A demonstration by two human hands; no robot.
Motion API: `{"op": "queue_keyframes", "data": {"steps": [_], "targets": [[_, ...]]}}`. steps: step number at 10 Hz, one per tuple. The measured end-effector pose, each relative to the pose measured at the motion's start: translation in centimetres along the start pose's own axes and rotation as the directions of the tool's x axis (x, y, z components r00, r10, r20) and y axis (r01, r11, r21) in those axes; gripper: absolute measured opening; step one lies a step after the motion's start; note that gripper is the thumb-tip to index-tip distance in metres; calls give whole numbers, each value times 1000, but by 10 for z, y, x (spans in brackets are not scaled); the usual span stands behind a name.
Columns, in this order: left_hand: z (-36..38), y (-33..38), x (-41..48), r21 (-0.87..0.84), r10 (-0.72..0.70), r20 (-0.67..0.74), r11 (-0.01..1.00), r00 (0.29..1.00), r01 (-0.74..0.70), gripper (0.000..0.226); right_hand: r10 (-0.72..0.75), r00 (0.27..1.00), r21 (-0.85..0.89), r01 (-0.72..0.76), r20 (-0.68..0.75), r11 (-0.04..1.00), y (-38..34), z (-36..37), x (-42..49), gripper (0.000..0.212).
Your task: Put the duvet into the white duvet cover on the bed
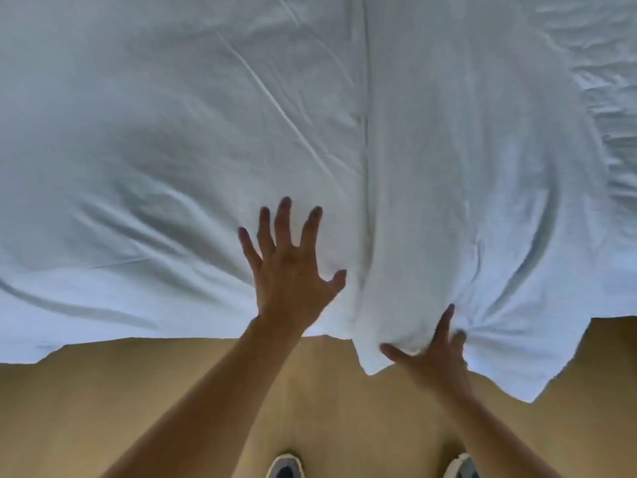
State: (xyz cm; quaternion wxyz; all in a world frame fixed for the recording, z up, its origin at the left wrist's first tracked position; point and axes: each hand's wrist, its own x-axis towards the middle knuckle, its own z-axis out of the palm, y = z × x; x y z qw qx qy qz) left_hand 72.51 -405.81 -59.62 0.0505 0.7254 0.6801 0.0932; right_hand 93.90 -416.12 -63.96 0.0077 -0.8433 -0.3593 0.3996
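Most of the view is white duvet cover (172, 150), spread across the bed so fully that the mattress itself is hidden, and it spills over the near edge onto a tan floor (138, 408). A long fold line (362, 115) runs from the far side toward the near edge, and right of it sits a thicker, puffier layer (482, 167). My guess is that's the duvet, either lying on the cover or already inside it, but everything's white so I honestly can't tell which. That layer ends in a fat lump (389, 322) hanging off the near edge. The left hand (289, 270) is flat on the cover just left of the fold, fingers straight and fanned wide, gripping nothing. It looks like it's pinning or smoothing the cloth so it doesn't slide. The right hand (436, 350) is against the lump with thumb out, but its outer fingers sink into the creases and it's blurry, so pushing or pinching, can't say. Two shoes (286, 467) peek in below.
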Motion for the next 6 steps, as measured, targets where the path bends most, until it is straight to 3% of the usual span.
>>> {"op": "queue_keyframes", "data": {"steps": [1,2,3,4,5,6], "targets": [[7,-51,9,190,-140,348,979,927,77,137,-142,908,-61,128,-394,990,-13,19,-25,62],[10,-89,-1,215,62,291,968,955,-128,128,-408,486,-211,409,-773,888,-80,0,-31,67],[-23,-162,44,245,-33,106,969,994,6,133,-549,647,-460,325,-528,826,-158,-5,-3,98],[-23,-226,37,157,-286,265,955,921,251,144,-475,810,-613,189,-345,767,-180,34,22,95],[-6,-232,-25,180,-271,365,959,891,218,139,-464,835,-670,163,-298,724,-163,57,7,83],[-32,-243,-46,40,-243,532,964,811,263,125,-471,875,-634,302,-111,712,-160,53,-31,78]]}}
